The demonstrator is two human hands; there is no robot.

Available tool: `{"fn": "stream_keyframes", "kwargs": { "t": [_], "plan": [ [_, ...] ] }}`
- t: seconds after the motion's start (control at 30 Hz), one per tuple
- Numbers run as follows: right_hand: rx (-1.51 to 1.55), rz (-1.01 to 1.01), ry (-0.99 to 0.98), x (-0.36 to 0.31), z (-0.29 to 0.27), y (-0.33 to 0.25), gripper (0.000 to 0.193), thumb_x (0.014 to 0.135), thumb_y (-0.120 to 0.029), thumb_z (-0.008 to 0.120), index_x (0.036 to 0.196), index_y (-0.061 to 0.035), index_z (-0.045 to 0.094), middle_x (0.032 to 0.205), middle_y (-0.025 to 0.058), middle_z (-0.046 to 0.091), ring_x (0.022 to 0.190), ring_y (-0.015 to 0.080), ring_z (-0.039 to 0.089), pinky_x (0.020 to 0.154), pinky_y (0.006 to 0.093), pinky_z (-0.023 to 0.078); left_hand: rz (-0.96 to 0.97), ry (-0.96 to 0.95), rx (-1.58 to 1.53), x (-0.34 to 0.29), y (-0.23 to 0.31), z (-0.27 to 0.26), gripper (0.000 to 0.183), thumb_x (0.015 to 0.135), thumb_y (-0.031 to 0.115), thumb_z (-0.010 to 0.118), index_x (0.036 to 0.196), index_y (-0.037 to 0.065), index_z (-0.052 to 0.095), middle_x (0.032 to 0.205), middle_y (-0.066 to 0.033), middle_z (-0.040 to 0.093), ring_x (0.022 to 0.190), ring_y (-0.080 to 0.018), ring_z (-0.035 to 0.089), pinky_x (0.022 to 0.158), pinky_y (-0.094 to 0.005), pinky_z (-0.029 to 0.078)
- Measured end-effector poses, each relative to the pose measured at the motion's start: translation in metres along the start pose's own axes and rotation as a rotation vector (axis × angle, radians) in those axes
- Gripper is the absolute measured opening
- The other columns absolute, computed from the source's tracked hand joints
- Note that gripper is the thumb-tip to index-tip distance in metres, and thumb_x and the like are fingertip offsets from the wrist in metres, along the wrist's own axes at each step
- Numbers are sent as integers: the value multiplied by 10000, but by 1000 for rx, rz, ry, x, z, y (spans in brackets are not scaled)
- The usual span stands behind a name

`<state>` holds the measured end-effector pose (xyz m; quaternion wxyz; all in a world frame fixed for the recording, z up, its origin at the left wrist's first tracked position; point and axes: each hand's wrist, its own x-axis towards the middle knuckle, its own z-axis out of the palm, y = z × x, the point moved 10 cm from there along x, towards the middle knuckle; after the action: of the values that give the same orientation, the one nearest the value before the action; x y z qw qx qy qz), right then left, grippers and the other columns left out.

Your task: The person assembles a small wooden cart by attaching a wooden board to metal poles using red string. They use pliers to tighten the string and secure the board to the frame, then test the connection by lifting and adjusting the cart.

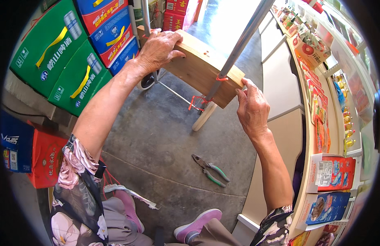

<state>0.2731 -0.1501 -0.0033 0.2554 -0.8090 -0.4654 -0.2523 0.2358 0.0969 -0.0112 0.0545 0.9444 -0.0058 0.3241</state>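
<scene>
A thick wooden board (pixel 192 67) stands on its edge between two upright metal poles, level with my outstretched arms. My left hand (pixel 159 50) wraps over its far left end, thumb on the near face. At its right end, the fingers and thumb of my right hand (pixel 253 105) pinch the corner. The right-hand metal pole (pixel 244 39) slants past the board's near face, and red cord (pixel 221 78) is tied round it there. Lower down, more red cord (pixel 197 102) loops round the pole near a short wooden piece (pixel 204 117). Green-handled pliers (pixel 210 169) lie on the floor.
Green cartons (pixel 54 49) and blue-and-red cartons (pixel 110 30) are stacked at left. A red box (pixel 45 156) sits nearer. Shelves of packaged snacks (pixel 319 106) line the right side above pale cabinets (pixel 282 69). A wheel (pixel 147 81) shows below the board. A pale strip (pixel 132 193) lies beside my shoe.
</scene>
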Motion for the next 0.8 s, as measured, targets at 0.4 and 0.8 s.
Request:
{"fn": "stream_keyframes", "kwargs": {
  "t": [0.4, 0.8],
  "plan": [
    [221, 528, 86, 11, 14, 83, 294, 889, -141, 575, 1136, 18, 572, 813, 157, 662, 721, 241, 643, 683, 348, 501, 12, -107, 76, -15, 70, -31, 311, 744, 269, 741, 864, 25, 590, 852, -146, 625, 821, -294, 629, 737, -365, 509],
    [479, 437, 396, -17, 30, 56, 216, 865, -33, 593, 1079, -21, 618, 881, 99, 614, 717, 170, 598, 657, 303, 509, -187, -80, 11, -29, 69, -30, 328, 775, 225, 725, 976, 7, 583, 913, -163, 636, 855, -311, 641, 748, -366, 528]
  ]
}}
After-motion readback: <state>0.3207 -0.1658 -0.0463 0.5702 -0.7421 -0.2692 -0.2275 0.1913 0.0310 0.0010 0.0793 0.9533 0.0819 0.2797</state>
